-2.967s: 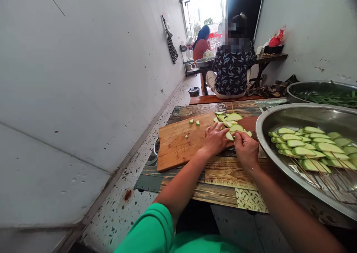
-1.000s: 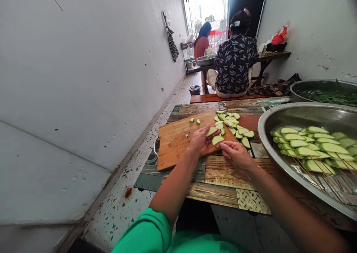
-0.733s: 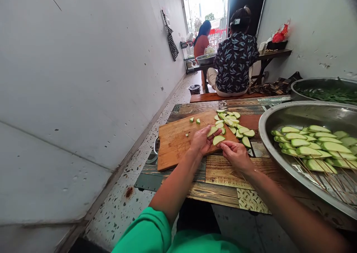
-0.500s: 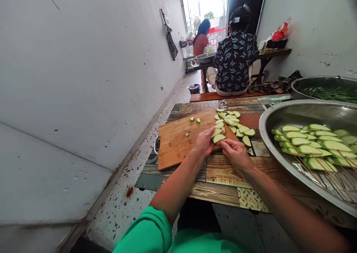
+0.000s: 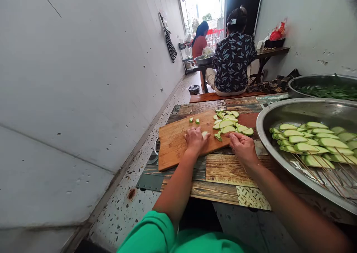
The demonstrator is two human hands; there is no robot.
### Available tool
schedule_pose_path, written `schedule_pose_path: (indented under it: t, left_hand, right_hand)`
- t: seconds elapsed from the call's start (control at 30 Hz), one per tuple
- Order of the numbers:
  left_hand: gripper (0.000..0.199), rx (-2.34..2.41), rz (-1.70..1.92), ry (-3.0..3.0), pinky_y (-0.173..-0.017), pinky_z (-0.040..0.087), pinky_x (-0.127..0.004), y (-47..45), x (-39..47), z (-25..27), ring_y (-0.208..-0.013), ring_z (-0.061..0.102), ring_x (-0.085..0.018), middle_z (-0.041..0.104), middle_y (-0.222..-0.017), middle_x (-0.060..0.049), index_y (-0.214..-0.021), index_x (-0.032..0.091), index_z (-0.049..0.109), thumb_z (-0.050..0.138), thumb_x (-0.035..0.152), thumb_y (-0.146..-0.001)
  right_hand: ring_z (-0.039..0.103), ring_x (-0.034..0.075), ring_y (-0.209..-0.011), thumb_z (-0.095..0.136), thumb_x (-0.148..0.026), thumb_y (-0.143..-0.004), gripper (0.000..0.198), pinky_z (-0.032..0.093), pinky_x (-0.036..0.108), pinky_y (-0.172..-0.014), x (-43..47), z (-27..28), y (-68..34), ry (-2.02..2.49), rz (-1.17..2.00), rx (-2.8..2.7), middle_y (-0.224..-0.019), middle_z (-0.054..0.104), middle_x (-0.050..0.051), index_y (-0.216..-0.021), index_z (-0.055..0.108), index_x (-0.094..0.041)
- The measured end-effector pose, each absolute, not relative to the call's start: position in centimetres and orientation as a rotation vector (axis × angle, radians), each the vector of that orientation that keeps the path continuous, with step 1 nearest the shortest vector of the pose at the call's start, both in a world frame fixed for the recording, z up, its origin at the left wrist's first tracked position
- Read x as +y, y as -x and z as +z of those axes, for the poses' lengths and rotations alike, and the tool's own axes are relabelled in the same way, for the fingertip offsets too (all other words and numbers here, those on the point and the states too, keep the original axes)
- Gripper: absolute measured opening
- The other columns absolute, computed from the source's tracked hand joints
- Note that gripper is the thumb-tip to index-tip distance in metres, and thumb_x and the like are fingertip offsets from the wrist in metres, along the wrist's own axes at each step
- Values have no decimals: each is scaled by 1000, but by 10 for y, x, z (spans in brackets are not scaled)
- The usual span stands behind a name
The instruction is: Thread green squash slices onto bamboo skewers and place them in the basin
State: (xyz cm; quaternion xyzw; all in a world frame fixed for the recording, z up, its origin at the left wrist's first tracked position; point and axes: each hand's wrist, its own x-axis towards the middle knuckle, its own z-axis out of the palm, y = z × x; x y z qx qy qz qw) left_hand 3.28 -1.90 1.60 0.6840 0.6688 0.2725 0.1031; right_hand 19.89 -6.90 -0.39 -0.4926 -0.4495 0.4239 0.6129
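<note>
My left hand (image 5: 196,139) is on the wooden cutting board (image 5: 173,149), fingers curled down against it. A pale zucchini slice (image 5: 205,134) shows at its thumb side, partly covered by the hand. My right hand (image 5: 242,145) is closed in a pinch at the board's right edge, on a thin wooden skewer mostly hidden by the hand. Just left of those fingertips, a green-edged zucchini piece (image 5: 218,136) is seen edge-on; whether the skewer passes through it I cannot tell. Beyond lies a pile of zucchini slices (image 5: 227,123).
A large metal basin (image 5: 262,128) at right holds skewered zucchini slices (image 5: 315,141). Behind it, another basin (image 5: 291,87) holds green vegetables. Two small zucchini pieces (image 5: 197,121) lie on the board. A person in a patterned shirt (image 5: 234,63) sits on a bench ahead; another person (image 5: 199,43) is farther off.
My hands have moved apart: the left moved left and down onto the board, away from the slices at the skewer; the right shifted slightly right, still pinching. The view has shifted slightly.
</note>
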Motion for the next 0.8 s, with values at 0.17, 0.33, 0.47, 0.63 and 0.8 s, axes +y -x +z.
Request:
schedule_pose_path:
  t: [0.17,0.33,0.47,0.63,0.8]
  left_hand:
    - [21,1997,647,-2162,-92,38,-42,-36,-23,11,-107,50,-28,63,-106,-14,-90,18,67,62,35,-78]
    - [15,1794,951,-2008,-81,43,-32,-32,-15,6,-85,61,-21,66,-90,-9,-94,19,62,58,19,-80]
    - [17,1494,1271,-1492,-68,46,-26,-27,-4,6,-71,63,-15,66,-81,-4,-94,19,60,64,22,-78]
    - [19,1097,1358,-735,-42,34,-14,-17,5,14,-46,53,-4,65,-78,-2,-99,16,55,61,23,-83]
    - [3,959,1274,-485,-39,31,-11,-8,7,20,-44,45,-2,59,-67,-1,-81,11,57,60,12,-83]
  right_hand:
    - [23,6,-38,58,-48,-72,39,12,22,-39,-73,0,-196,1138,1035,-1070,-42,32,-8,-80,63,-11]
    - [26,6,-39,57,-50,-71,41,14,22,-39,-76,5,-195,1120,1102,-1144,-42,33,-8,-79,62,-11]
    - [27,7,-40,54,-51,-73,43,16,22,-40,-79,5,-194,1162,1130,-1315,-44,36,-6,-81,64,-10]
    - [28,8,-42,50,-47,-78,38,18,22,-40,-84,4,-193,1170,1135,-1574,-45,35,-6,-77,65,-12]
    - [28,8,-42,48,-48,-78,40,19,23,-41,-86,6,-191,1217,1092,-1620,-46,35,-5,-77,65,-12]
